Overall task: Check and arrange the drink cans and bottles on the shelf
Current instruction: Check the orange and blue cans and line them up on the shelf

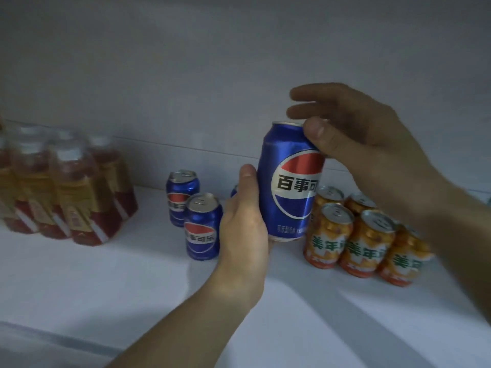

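Held blue can (291, 181): upright, slightly tilted, lifted clear of the white shelf (106, 274), logo facing the camera. Left hand (245, 224): cups the can's lower left side and base; thumb lies straight up along the can wall, palm against it; the remaining fingers wrap behind the can and are hidden, so how far they curl cannot be told. Right hand (353, 136): thumb tip pressed on the can's upper right shoulder just below the rim; the other fingers extended and loosely spread above and behind the top, at least one appears to reach past the rim; contact there not clear. Can is thus held between both hands. On the shelf: two more blue cans (203, 227) standing upright just left of the left hand, one behind the other, and a sliver of another blue can behind the left thumb. Orange cans (364, 243) grouped upright in rows on the right, partly under the right forearm. Wrapped pack of red bottles (61, 187) at far left, blurred.
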Demonstrator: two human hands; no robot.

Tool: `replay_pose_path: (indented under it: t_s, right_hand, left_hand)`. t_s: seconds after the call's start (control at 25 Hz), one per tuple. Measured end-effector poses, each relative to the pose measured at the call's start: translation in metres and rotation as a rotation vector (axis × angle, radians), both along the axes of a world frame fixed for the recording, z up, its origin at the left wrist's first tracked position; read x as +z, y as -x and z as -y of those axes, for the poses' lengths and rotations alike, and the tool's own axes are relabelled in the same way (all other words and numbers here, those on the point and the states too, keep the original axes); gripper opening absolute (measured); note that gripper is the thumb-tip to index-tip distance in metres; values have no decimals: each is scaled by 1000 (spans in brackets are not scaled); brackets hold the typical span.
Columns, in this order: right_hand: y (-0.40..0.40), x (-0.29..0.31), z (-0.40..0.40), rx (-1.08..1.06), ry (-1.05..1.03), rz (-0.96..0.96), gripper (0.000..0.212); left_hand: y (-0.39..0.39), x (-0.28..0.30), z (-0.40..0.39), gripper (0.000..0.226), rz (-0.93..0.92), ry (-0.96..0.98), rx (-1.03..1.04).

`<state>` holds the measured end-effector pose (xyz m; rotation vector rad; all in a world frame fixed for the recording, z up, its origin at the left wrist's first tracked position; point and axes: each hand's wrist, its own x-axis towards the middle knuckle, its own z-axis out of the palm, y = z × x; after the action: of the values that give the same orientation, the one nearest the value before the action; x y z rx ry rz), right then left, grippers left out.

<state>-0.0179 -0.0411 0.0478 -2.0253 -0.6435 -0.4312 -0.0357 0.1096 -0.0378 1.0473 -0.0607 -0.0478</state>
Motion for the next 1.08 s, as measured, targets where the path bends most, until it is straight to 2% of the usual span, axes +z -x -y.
replay_pose_path:
  t_s: [0.12,0.2,0.36,0.52,0.64,0.76,0.84,0.92,1.08]
  right_hand:
    - [6,-40,13,117,-481,-231,46]
    - [3,-53,15,171,-608,-354,47]
    - [0,-62,15,111,-673,-424,41]
    - [4,-67,18,66,-749,-395,30]
    - [9,-69,25,80,-779,-418,33]
    - [15,-69,31,140,-823,-455,47]
    - [18,-69,32,173,-821,-485,48]
    - [19,-70,31,118,-802,-463,39]
    - [19,-71,28,14,-780,-407,34]
  left_hand:
    - [5,-4,18,56,52,-8,-128]
    - [5,-12,24,68,55,-42,-119]
    - [4,-23,28,63,19,-58,-47]
    - [1,-24,31,39,-36,93,-157]
    - [8,-26,35,43,-27,106,-209]
    - [11,-29,38,37,-66,102,-208]
    - [12,-29,39,48,-138,62,-259]
    - [15,-30,39,62,-179,59,-330]
    - [20,-36,41,67,-108,29,-326]
